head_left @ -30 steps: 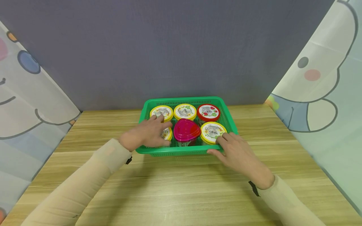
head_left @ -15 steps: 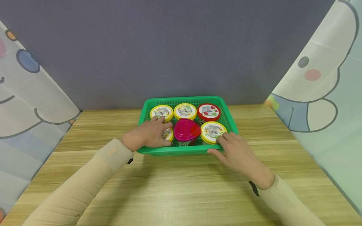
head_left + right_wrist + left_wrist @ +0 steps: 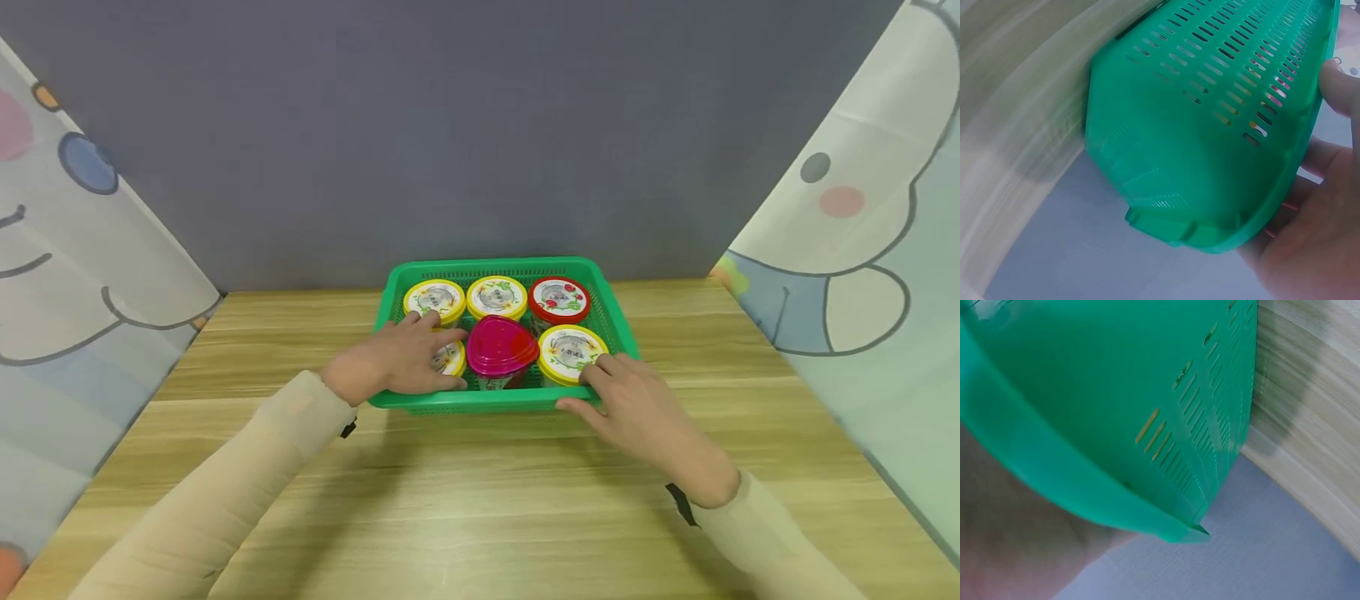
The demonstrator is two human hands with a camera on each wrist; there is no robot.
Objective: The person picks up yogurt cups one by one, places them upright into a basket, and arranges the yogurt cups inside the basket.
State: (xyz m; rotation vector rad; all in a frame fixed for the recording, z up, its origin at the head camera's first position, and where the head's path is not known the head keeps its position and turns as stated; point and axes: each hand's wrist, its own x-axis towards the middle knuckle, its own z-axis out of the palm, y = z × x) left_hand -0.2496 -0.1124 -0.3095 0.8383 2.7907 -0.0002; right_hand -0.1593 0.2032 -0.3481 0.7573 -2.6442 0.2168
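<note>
A green plastic basket [image 3: 480,404] holds several round tubs in two rows. My left hand [image 3: 401,354] reaches over its front left corner and grips the front left yellow-lidded tub [image 3: 451,360], covering most of its lid. In the left wrist view that hand's fingers are hidden behind the basket rim. With the thumb outside and fingers inside, my right hand [image 3: 637,408] holds the basket's front right rim. Its fingertips lie at the edge of another yellow-lidded tub [image 3: 572,352]. Between these two tubs stands a cup with a magenta, rounded-triangle lid [image 3: 498,343].
Along the back row are two yellow-lidded tubs [image 3: 497,297] and a red-lidded tub [image 3: 558,298]. The basket stands on a wood-grain table [image 3: 465,500] near a grey back wall [image 3: 480,142]. Cartoon-printed curtains [image 3: 832,275] flank both sides.
My left hand has shifted slightly right with the front left tub. The right hand keeps its place at the rim. The whole head view has shifted a little.
</note>
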